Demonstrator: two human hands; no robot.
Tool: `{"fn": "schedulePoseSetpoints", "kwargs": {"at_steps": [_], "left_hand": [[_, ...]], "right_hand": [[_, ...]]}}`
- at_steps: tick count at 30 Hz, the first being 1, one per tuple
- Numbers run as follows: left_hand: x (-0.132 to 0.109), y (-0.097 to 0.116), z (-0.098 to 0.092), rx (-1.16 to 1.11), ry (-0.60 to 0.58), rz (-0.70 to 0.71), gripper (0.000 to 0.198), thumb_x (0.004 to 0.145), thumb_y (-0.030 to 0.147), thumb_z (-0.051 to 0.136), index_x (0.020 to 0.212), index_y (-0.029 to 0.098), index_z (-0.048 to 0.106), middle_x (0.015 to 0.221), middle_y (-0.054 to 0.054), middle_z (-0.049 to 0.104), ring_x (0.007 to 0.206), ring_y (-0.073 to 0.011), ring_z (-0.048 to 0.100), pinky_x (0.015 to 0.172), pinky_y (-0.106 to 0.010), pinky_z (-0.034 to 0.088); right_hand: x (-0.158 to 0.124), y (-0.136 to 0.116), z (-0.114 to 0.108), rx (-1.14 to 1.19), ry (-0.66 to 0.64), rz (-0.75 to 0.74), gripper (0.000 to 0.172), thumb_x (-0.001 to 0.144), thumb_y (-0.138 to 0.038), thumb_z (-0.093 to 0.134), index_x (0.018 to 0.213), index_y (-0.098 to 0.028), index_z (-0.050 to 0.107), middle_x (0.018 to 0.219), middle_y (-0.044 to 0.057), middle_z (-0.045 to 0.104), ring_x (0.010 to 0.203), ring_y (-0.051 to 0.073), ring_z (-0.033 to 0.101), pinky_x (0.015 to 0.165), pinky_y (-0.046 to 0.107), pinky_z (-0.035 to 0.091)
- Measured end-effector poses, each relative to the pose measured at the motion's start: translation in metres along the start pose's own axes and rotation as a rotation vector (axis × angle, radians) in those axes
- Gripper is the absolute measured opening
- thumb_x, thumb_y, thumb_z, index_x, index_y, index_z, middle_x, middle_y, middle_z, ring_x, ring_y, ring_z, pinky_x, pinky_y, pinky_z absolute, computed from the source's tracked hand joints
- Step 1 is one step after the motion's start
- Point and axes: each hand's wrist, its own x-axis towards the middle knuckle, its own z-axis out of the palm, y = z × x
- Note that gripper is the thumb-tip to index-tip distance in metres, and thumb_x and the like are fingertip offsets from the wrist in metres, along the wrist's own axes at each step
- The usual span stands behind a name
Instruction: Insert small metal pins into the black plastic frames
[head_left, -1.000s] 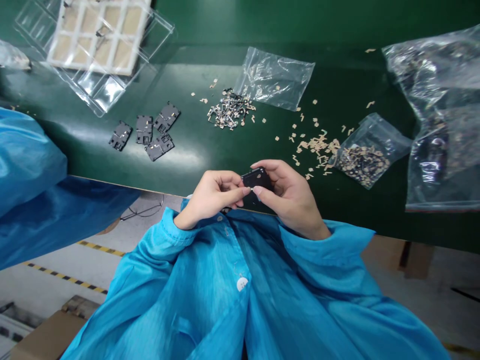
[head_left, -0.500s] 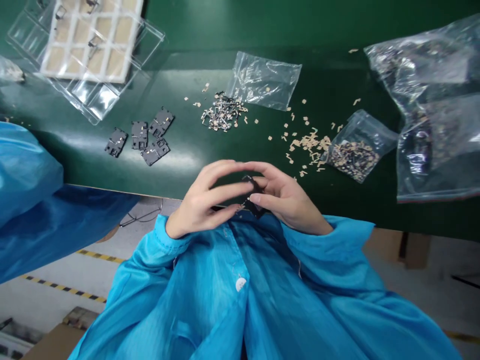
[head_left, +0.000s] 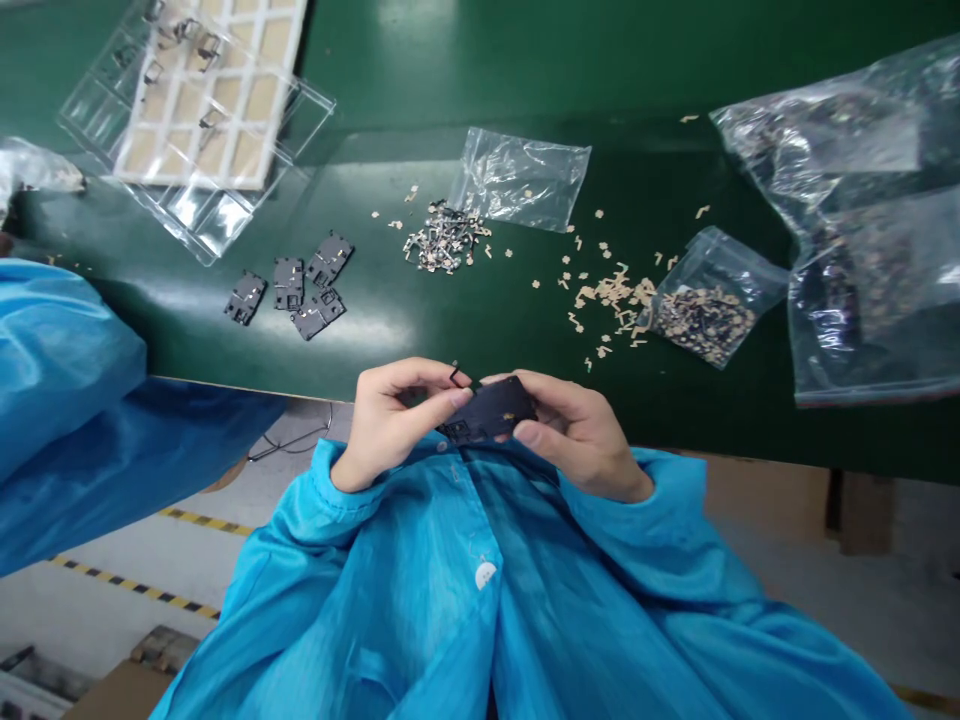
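Between my hands, just over the table's near edge, is a flat black plastic part [head_left: 491, 408] with small cut-outs and a gold-coloured spot near its right end. My right hand [head_left: 581, 430] grips its right end, thumb on the face that shows. At the other end my left hand [head_left: 401, 408] pinches the left corner between thumb and fingers. A small dark hook-shaped bit sticks up by the left fingertips; whether it belongs to the part I cannot tell. Several similar black plastic parts [head_left: 289, 284] lie on the table ahead to the left.
A pile of small metal pieces [head_left: 448, 238] lies beside a clear plastic bag [head_left: 523, 180]. Tan pieces [head_left: 615, 290] are scattered near a filled zip bag [head_left: 705, 308]; larger bags [head_left: 874, 240] lie right. Clear trays [head_left: 202, 215] stand upper left. Another person's blue sleeve [head_left: 67, 340] is at left.
The black part has turned from a steep angle to lying broad face up, nearly level. My left fingers have gone from spread across it to pinching its left end. The view has shifted slightly.
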Motion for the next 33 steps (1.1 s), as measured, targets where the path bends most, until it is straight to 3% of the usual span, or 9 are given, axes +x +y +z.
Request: {"fn": "schedulePoseSetpoints", "kwargs": {"at_steps": [4, 7, 9, 13, 15, 18, 23, 29, 33], "left_hand": [[0.001, -0.001, 0.005, -0.102, -0.031, -0.056, 0.016, 0.068, 0.03, 0.082, 0.069, 0.017, 0.075, 0.066, -0.002, 0.074, 0.055, -0.0103, 0.066, 0.051, -0.016, 0.053], [0.0, -0.002, 0.006, -0.097, -0.062, -0.059, 0.011, 0.071, 0.028, 0.08, 0.071, 0.017, 0.076, 0.069, -0.003, 0.075, 0.058, -0.0111, 0.068, 0.053, -0.016, 0.055], [-0.002, -0.002, 0.008, -0.061, -0.046, -0.027, 0.01, 0.072, 0.027, 0.079, 0.072, 0.017, 0.076, 0.071, -0.003, 0.076, 0.059, -0.0112, 0.068, 0.053, -0.016, 0.055], [-0.005, -0.002, 0.012, 0.024, 0.055, 0.075, 0.008, 0.074, 0.024, 0.076, 0.072, 0.016, 0.075, 0.067, -0.001, 0.074, 0.053, -0.0083, 0.065, 0.048, -0.014, 0.052], [-0.006, -0.003, 0.013, 0.068, 0.065, 0.13, 0.008, 0.075, 0.023, 0.076, 0.073, 0.016, 0.074, 0.067, -0.001, 0.074, 0.052, -0.0083, 0.065, 0.048, -0.014, 0.052], [-0.007, -0.006, 0.012, 0.135, 0.039, 0.261, 0.005, 0.079, 0.019, 0.074, 0.08, 0.015, 0.073, 0.071, -0.001, 0.074, 0.058, -0.0087, 0.068, 0.055, -0.014, 0.055], [-0.003, -0.005, 0.005, 0.338, -0.072, 0.648, 0.005, 0.084, 0.011, 0.067, 0.087, 0.015, 0.069, 0.089, -0.006, 0.074, 0.08, -0.0121, 0.07, 0.072, -0.022, 0.058], [-0.001, -0.003, 0.0, 0.492, -0.23, 0.912, 0.009, 0.087, 0.011, 0.062, 0.094, 0.01, 0.067, 0.089, -0.01, 0.072, 0.079, -0.015, 0.067, 0.07, -0.027, 0.056], [-0.002, 0.002, -0.005, 0.603, -0.306, 1.019, 0.015, 0.092, 0.013, 0.055, 0.099, 0.007, 0.066, 0.088, -0.012, 0.073, 0.081, -0.0182, 0.069, 0.068, -0.029, 0.055]], "right_hand": [[-0.003, 0.001, -0.002, 0.126, -0.059, 0.031, 0.052, 0.076, -0.045, 0.076, 0.122, -0.023, 0.064, 0.106, 0.006, 0.068, 0.086, 0.015, 0.068, 0.075, 0.024, 0.057], [-0.002, 0.003, -0.003, 0.155, -0.043, -0.047, 0.034, 0.08, -0.041, 0.073, 0.11, -0.024, 0.07, 0.098, 0.005, 0.068, 0.086, 0.015, 0.068, 0.075, 0.023, 0.058], [-0.002, 0.005, -0.002, 0.187, -0.031, -0.116, 0.029, 0.082, -0.041, 0.072, 0.107, -0.025, 0.072, 0.095, 0.004, 0.066, 0.086, 0.014, 0.067, 0.073, 0.021, 0.057], [-0.004, 0.01, 0.004, 0.2, -0.004, -0.135, 0.046, 0.073, -0.04, 0.08, 0.116, -0.029, 0.068, 0.103, 0.004, 0.063, 0.092, 0.014, 0.065, 0.076, 0.021, 0.057], [-0.005, 0.012, 0.007, 0.167, 0.06, -0.154, 0.043, 0.073, -0.04, 0.08, 0.113, -0.029, 0.069, 0.104, 0.005, 0.062, 0.095, 0.015, 0.064, 0.076, 0.022, 0.057], [-0.003, 0.013, 0.009, 0.142, 0.126, -0.186, 0.039, 0.073, -0.045, 0.079, 0.107, -0.027, 0.071, 0.104, 0.006, 0.065, 0.099, 0.019, 0.064, 0.079, 0.028, 0.058], [0.0, 0.01, 0.009, 0.248, 0.153, -0.167, 0.042, 0.071, -0.053, 0.077, 0.104, -0.026, 0.073, 0.094, 0.005, 0.071, 0.091, 0.018, 0.067, 0.081, 0.029, 0.057], [-0.002, 0.006, 0.006, 0.304, 0.141, -0.13, 0.046, 0.068, -0.057, 0.077, 0.102, -0.026, 0.075, 0.083, 0.003, 0.07, 0.076, 0.015, 0.066, 0.068, 0.025, 0.056], [-0.003, 0.004, 0.006, 0.304, 0.107, -0.097, 0.045, 0.069, -0.058, 0.076, 0.101, -0.027, 0.075, 0.085, 0.002, 0.071, 0.078, 0.015, 0.067, 0.073, 0.025, 0.057]]}}
